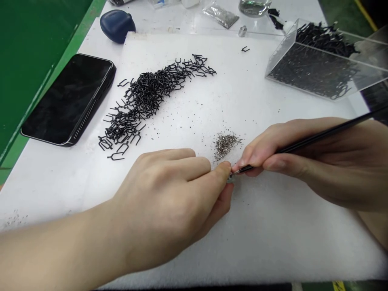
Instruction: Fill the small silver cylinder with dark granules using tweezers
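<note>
My left hand [169, 190] is closed, with thumb and forefinger pinching a small pale piece [230, 179] that is mostly hidden by the fingertips. In my right hand [303, 161] is a slim black tool [321, 135], held like a pen. Its fine metallic tip meets the pale piece, and whether it is a brush or tweezers I cannot tell. Just beyond my fingertips lies a little heap of tiny brownish metallic bits [226, 145]. A long pile of small black fork-shaped parts [148, 93] spreads farther off, on the left.
A white foam sheet [273, 242] covers the work surface. At the left is a black phone-like device [69, 99], with a dark blue blower bulb [117, 26] behind it. A clear box [318, 74] of black parts stands at the right. Farther back are a small bag [221, 15] and a glass jar [254, 7].
</note>
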A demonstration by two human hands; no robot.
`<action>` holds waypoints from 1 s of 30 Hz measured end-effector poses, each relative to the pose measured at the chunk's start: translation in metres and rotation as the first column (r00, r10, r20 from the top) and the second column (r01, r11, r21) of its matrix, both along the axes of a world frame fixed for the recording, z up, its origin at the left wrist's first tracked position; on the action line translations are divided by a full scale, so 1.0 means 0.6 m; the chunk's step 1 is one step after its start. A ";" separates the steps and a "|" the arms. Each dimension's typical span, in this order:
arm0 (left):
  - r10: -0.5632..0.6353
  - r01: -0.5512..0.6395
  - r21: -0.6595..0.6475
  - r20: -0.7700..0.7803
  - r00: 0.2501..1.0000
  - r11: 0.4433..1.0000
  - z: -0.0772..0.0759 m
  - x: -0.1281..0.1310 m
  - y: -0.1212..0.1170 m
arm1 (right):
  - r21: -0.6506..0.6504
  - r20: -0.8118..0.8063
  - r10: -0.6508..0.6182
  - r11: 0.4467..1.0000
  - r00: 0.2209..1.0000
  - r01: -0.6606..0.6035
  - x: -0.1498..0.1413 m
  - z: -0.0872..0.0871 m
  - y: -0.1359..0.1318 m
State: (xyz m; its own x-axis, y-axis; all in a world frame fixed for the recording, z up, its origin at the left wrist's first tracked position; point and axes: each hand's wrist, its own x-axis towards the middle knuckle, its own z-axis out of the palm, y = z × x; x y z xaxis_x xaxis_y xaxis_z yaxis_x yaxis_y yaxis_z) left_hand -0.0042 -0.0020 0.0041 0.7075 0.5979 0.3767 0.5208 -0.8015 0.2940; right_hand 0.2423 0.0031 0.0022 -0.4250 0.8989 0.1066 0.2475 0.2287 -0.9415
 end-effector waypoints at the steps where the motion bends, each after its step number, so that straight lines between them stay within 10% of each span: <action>1: 0.001 -0.001 0.001 0.002 1.000 1.000 0.000 0.000 0.000 | -0.008 -0.001 -0.005 1.000 1.000 0.005 0.000 0.000 -0.001; 30: -0.005 0.005 -0.016 0.029 1.000 1.000 -0.001 -0.001 -0.003 | -0.010 -0.016 -0.002 1.000 1.000 0.002 0.000 0.001 -0.002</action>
